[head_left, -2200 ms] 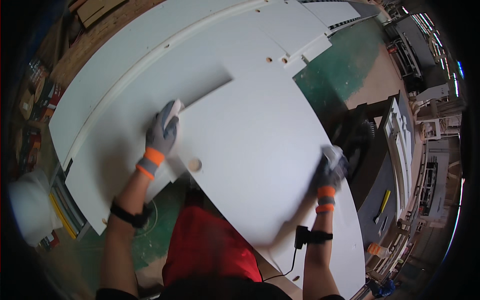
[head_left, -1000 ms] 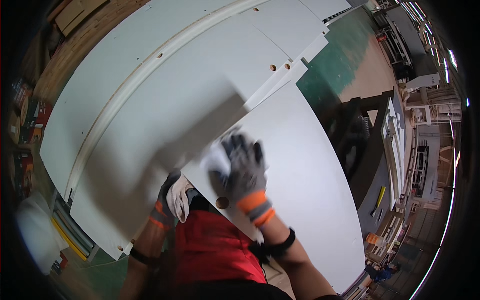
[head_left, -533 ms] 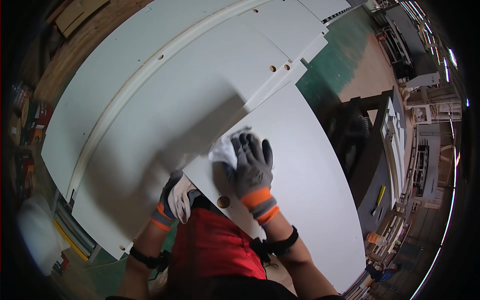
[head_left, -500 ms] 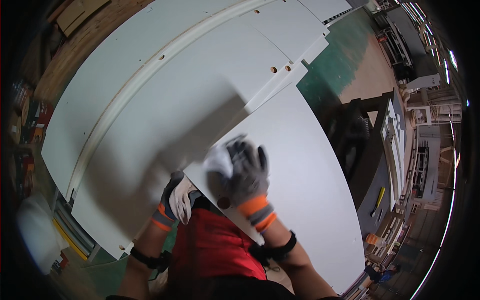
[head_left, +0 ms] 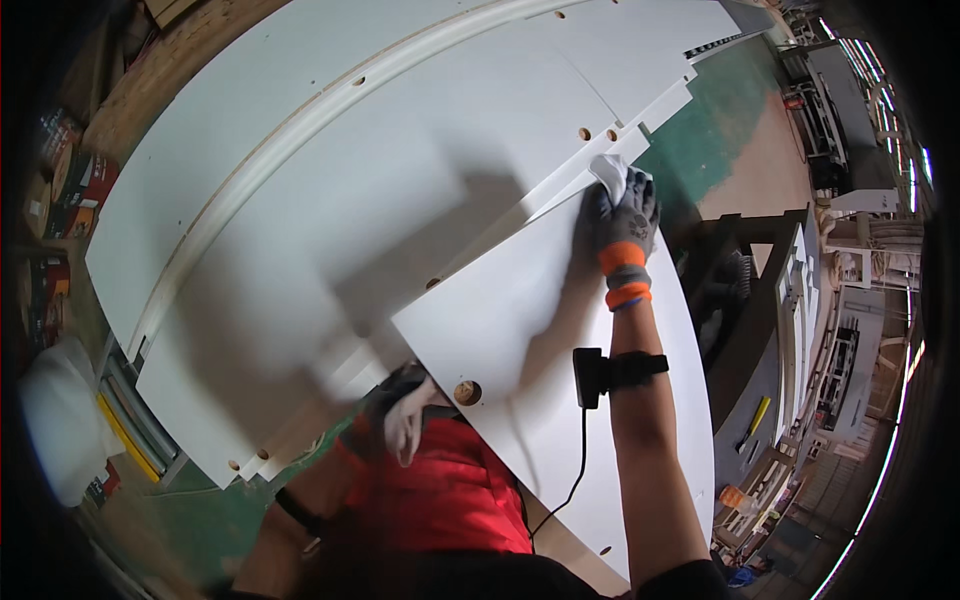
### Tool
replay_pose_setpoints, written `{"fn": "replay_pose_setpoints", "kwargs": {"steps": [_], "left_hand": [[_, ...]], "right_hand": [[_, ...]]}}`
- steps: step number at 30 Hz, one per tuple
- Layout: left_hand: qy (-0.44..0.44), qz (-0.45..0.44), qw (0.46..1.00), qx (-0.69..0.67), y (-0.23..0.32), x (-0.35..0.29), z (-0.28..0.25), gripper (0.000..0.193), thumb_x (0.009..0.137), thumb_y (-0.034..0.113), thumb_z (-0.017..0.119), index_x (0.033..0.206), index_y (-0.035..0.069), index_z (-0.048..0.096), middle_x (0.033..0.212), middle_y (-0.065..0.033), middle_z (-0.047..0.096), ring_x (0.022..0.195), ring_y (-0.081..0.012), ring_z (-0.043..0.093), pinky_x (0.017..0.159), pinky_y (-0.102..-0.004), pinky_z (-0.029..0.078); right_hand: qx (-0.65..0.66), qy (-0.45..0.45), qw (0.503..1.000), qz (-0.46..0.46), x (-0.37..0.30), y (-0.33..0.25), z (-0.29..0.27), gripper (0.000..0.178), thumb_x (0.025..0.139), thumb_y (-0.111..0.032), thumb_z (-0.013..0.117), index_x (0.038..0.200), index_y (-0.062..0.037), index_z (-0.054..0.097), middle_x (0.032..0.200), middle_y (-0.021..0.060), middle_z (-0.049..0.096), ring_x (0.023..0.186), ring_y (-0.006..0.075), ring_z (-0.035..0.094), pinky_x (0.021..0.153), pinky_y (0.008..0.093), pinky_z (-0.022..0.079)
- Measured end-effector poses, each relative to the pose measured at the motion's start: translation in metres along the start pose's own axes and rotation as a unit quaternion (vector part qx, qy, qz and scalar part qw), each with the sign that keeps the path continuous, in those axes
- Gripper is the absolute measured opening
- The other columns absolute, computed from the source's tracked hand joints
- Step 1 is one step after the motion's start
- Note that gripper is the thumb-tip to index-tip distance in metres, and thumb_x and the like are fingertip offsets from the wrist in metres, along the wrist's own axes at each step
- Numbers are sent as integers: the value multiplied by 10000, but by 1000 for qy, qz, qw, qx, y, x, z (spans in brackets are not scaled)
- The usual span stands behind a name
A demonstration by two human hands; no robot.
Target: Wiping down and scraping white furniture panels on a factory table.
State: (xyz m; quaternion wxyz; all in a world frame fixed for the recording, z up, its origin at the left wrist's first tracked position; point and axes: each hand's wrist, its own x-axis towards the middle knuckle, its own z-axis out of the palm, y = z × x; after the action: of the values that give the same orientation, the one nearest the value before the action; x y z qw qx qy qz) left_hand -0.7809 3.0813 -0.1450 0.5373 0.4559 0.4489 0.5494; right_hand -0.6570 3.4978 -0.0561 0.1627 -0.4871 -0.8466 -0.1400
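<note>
A white panel point(head_left: 570, 300) lies in front of the person, overlapping a larger white board point(head_left: 290, 230) that spreads away to the left and upward. One corner of the panel points left, and a round hole point(head_left: 467, 392) sits near its lower left edge.

The right hand point(head_left: 628, 215), in a grey and orange glove, is at the far corner of the panel. It grasps a white cloth point(head_left: 608, 174), which sticks out past the fingers on the left side. A black strap with a small box point(head_left: 590, 378) circles the right forearm, and a cable runs down from the box.

The left hand point(head_left: 400, 388), also gloved, is just beside the panel's left corner, in front of a red apron point(head_left: 455, 490). A pale cloth point(head_left: 404, 428) hangs at this hand; blur hides the fingers, so whether they grip it cannot be told.

On the right, a dark bench point(head_left: 735, 400) bears a yellow-handled tool point(head_left: 760, 414) and white strips point(head_left: 800, 320). The floor point(head_left: 720, 110) beyond the panel is partly green.
</note>
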Motion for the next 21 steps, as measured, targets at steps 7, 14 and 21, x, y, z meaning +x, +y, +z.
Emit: {"fn": "replay_pose_setpoints", "kwargs": {"steps": [7,14,21], "left_hand": [[146,-206,909,-331,11,-16,7,381,986,235,488,1287,5,534,1299,-132,555,1204,-233,525,1038,-358,397],[27,-167,947,274,42,1,-40,497,975,282,496,1364,-23,448,1275,-139,565,1165,-253,548,1050,-365,385],[355,-28,877,323,119,55,-147,545,951,201,582,1416,-14,395,1430,-159,457,1267,-205,456,1041,-306,359]], "right_hand": [[260,-319,852,-323,-145,-202,-151,784,804,-397,609,1467,-78,339,1543,149,283,1465,295,160,1190,453,124],[232,-425,817,-314,-168,-151,-181,712,906,-393,527,1501,-97,272,1550,131,279,1476,268,143,1203,471,36],[299,-401,849,-169,-225,-136,-213,734,885,-353,574,1492,-69,274,1558,146,253,1476,286,133,1207,458,65]]}}
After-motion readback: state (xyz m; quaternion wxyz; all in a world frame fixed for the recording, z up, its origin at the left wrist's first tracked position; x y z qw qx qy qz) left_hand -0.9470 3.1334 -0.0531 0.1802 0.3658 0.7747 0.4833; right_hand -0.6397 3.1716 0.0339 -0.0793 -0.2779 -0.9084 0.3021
